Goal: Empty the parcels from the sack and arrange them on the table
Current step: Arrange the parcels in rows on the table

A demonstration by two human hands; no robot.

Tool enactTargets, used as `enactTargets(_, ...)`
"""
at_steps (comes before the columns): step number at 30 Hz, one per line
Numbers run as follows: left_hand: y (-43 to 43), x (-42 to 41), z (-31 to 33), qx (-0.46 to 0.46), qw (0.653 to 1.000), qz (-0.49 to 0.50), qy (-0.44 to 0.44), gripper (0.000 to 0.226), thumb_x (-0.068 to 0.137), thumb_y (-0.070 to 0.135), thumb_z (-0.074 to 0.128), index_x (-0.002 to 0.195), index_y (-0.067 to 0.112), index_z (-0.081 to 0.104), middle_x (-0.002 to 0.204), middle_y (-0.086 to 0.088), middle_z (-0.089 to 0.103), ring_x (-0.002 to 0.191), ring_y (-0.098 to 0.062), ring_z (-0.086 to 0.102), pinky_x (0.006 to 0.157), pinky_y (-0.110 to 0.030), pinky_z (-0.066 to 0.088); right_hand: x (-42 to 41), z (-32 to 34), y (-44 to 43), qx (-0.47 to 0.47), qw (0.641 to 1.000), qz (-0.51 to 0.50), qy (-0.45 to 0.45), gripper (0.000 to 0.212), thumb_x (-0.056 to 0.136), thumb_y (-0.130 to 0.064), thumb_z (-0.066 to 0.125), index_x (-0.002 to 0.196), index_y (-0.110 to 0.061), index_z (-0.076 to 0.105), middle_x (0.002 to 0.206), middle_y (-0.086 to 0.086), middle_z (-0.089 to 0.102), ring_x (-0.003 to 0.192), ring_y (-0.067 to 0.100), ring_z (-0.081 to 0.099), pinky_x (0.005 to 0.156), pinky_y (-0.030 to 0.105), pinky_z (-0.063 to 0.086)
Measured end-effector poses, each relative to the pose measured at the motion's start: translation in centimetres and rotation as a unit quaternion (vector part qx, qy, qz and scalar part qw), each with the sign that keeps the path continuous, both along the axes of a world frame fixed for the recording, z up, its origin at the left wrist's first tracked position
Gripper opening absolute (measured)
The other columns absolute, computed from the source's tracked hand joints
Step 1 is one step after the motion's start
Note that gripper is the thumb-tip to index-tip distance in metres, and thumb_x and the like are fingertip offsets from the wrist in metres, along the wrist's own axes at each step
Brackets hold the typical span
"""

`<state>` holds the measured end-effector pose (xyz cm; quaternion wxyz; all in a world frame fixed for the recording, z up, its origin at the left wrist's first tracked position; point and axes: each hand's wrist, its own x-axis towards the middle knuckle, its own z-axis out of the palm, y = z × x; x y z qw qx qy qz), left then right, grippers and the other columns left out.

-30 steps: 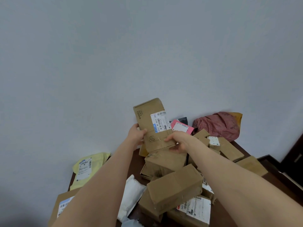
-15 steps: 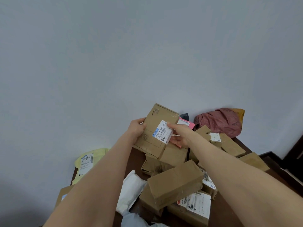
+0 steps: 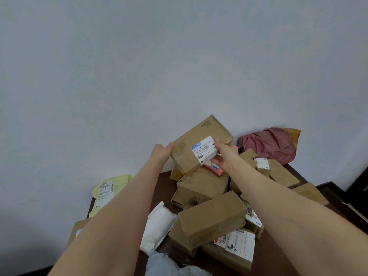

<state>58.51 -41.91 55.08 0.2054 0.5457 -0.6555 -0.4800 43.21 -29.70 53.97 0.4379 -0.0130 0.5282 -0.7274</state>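
Note:
A flat brown cardboard parcel (image 3: 197, 144) with a white shipping label is held tilted above the pile, near the wall. My left hand (image 3: 161, 152) grips its left edge; my right hand (image 3: 221, 156) holds its right lower edge, thumb on the label. Under it lie a pink parcel (image 3: 216, 169) and several brown boxes, among them a large one (image 3: 211, 218) at the front. The crumpled red sack (image 3: 266, 144) lies at the back right of the dark wooden table (image 3: 163, 188).
A yellow mailer (image 3: 107, 190) leans at the table's left against the wall. A white padded bag (image 3: 157, 224) lies between my arms, a labelled brown box (image 3: 233, 248) at the front, and a pale plastic bag (image 3: 167, 263) at the near edge.
The brown parcel has swung from upright to lying tilted with its label up, and has moved slightly right and toward the wall. Both hands kept hold of it.

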Motion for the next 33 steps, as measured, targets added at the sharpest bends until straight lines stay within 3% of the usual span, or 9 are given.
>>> enactTargets(3,0.2,-0.1,-0.1,0.061,0.998,-0.012,0.017,0.067,0.094,0.047,0.049,0.140,0.000,0.035,0.129,-0.012,0.049,0.115,-0.027,0.051,0.088,-0.036,0.046,-0.3,0.1,-0.4,-0.024,0.999,-0.035,-0.013,0.017,0.092,-0.008,0.062,0.107,-0.004,0.054,0.099,0.012,0.069,0.087,0.023,0.068,0.077,0.045,0.058)
enactTargets(8,1.6,-1.3,0.1,0.101,0.992,-0.063,0.035,0.040,0.097,0.028,0.049,0.130,0.005,0.050,0.119,-0.013,0.061,0.101,-0.027,0.062,0.086,-0.040,0.054,0.2,0.0,-0.8,-0.019,0.999,-0.015,-0.039,0.022,0.092,-0.002,0.058,0.114,-0.001,0.056,0.101,0.014,0.068,0.083,0.024,0.068,0.057,0.037,0.057)
enactTargets(12,1.6,-1.1,-0.2,0.084,0.994,-0.039,0.051,0.031,0.097,0.006,0.045,0.128,0.005,0.049,0.119,-0.015,0.061,0.102,-0.030,0.063,0.080,-0.041,0.056,-0.1,0.0,-0.3,0.029,0.999,0.019,-0.015,0.005,0.092,-0.007,0.061,0.097,-0.007,0.059,0.086,0.008,0.068,0.072,0.018,0.066,0.045,0.025,0.054)
enactTargets(16,1.8,-1.0,-1.4,0.070,0.996,-0.020,0.049,0.031,0.099,0.007,0.039,0.129,0.005,0.049,0.124,-0.015,0.059,0.105,-0.031,0.062,0.077,-0.040,0.057,-1.0,-1.4,0.3,0.083,0.996,-0.010,0.011,0.006,0.093,-0.011,0.061,0.097,-0.009,0.057,0.074,0.004,0.063,0.064,0.015,0.063,0.057,0.027,0.056)
enactTargets(19,1.9,-1.2,-1.8,0.096,0.994,-0.015,0.050,0.028,0.100,0.009,0.041,0.125,0.003,0.052,0.118,-0.015,0.061,0.103,-0.032,0.063,0.066,-0.037,0.058,-1.8,-2.4,0.2,0.085,0.995,-0.032,0.037,0.017,0.091,-0.005,0.060,0.107,-0.009,0.054,0.088,0.009,0.065,0.070,0.017,0.063,0.066,0.034,0.058)
enactTargets(23,2.4,-2.1,-2.3,0.174,0.983,-0.017,0.045,0.019,0.097,0.007,0.048,0.113,-0.001,0.051,0.087,-0.013,0.059,0.064,-0.023,0.066,0.053,-0.034,0.057,-2.9,-2.9,0.1,0.098,0.991,-0.067,0.056,0.026,0.088,-0.010,0.065,0.111,-0.009,0.052,0.099,0.011,0.067,0.076,0.021,0.066,0.084,0.046,0.057)
enactTargets(29,3.6,-5.6,-2.7,0.237,0.962,-0.027,0.137,0.017,0.096,-0.002,0.044,0.108,0.007,0.053,0.088,-0.009,0.060,0.076,-0.022,0.062,0.060,-0.032,0.058,-2.5,-3.3,-0.2,0.116,0.989,0.086,0.035,0.019,0.090,-0.014,0.065,0.108,-0.012,0.058,0.103,0.010,0.066,0.089,0.024,0.066,0.080,0.037,0.058)
enactTargets(32,3.9,-6.9,-3.5,0.246,0.961,-0.067,0.106,0.026,0.095,-0.001,0.048,0.120,0.000,0.053,0.093,-0.013,0.064,0.078,-0.023,0.065,0.069,-0.037,0.058,-2.9,-3.5,-0.9,0.151,0.984,0.048,0.083,0.024,0.091,-0.009,0.061,0.113,-0.012,0.053,0.095,0.009,0.063,0.077,0.022,0.064,0.057,0.032,0.056)
enactTargets(33,3.9,-7.1,-3.7,0.240,0.964,-0.068,0.093,0.029,0.094,0.000,0.050,0.123,0.000,0.051,0.097,-0.013,0.066,0.081,-0.023,0.066,0.070,-0.036,0.058,-3.5,-3.7,-1.2,0.186,0.975,0.024,0.121,0.029,0.092,-0.010,0.060,0.119,-0.011,0.051,0.094,0.009,0.062,0.073,0.022,0.063,0.056,0.035,0.057)
